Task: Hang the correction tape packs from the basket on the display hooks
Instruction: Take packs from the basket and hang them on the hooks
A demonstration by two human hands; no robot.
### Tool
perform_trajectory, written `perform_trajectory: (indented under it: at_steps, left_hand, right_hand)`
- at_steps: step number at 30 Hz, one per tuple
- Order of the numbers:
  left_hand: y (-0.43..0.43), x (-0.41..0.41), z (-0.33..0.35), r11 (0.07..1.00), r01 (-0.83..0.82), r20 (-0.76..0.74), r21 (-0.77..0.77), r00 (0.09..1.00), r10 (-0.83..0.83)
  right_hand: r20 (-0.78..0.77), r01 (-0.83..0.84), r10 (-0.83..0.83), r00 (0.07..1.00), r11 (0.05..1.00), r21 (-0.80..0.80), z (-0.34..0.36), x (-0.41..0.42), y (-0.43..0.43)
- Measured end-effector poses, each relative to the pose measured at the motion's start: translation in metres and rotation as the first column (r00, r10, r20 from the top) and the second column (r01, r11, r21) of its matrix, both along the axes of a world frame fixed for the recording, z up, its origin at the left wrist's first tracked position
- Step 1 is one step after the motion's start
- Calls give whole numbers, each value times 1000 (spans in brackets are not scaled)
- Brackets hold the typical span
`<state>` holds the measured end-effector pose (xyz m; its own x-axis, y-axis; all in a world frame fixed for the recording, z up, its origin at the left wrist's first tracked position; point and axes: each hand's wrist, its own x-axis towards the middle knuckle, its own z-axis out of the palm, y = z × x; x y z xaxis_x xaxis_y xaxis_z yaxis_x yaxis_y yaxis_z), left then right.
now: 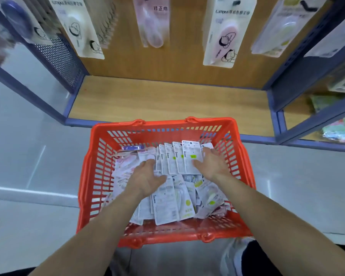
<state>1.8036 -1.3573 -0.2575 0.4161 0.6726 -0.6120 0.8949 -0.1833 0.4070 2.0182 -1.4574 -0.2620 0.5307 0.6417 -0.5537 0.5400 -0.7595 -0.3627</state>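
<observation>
**Correction tape packs** (167, 204): a large loose heap, mostly face down and overlapping, fills the floor of the basket at centre frame. At the far side of the heap, a short row of packs (179, 158) stands on edge, fanned, with their backs showing.

**Basket** (163, 122): red slatted plastic. It sits on the floor with its far rim up against the lowest shelf.

**Left hand** (147, 176): lies palm down over the left half of the heap. The fingers are apart and fairly straight, and nothing is lifted.

**Right hand** (212, 163): at the right end of the standing row. The thumb lies across the face of the front pack and the fingers reach over its top right edge. Blur hides whether they have clamped on it.

**Hung packs** (225, 32): five or six columns already hang against the wooden back panel along the top of the frame. The hooks themselves are largely cut off by the frame edge.

**Shelf** (167, 100): a bare wooden board with a blue frame, below the hung packs.

**Surroundings:** pale glossy floor (28, 156); a grey shoe (237, 255) at lower right.

**Progress, as judged:** early. The basket looks close to full and neither hand has a pack raised. The step in hand seems to be gathering a batch, so nearly all the hanging is left to do.
</observation>
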Motion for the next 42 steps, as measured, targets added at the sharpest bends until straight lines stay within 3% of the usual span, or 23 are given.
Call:
perform_trajectory:
  at_steps: [5,13,18,21,27,32,38,42]
  left_hand:
    - [12,21,-20,995,-89,19,49,996,88]
    - [8,40,-39,916,-345,283,-207,875,393]
    - [-1,43,-32,904,-282,414,-322,817,402]
    - [-2,48,-26,895,-259,453,-364,790,413]
    - [-6,62,-28,913,-305,564,-270,719,407]
    - [-1,72,-36,843,-368,483,-393,697,530]
    - [0,79,-47,825,-267,384,-497,785,486]
    - [0,80,-39,779,-266,373,-568,761,532]
  right_hand:
    - [58,-37,36,998,999,24,-20,-2,15]
    - [104,-103,101,989,995,16,-25,-11,17]
    - [-143,138,-108,984,965,223,-24,-8,16]
    - [-248,243,-184,951,942,231,-11,-2,16]
    - [-352,333,-248,903,920,208,0,14,10]
    - [-336,345,-262,904,914,215,-5,12,6]
    - [-366,376,-277,888,897,233,-6,10,3]
    - [-446,444,-300,843,856,263,-2,10,-1]
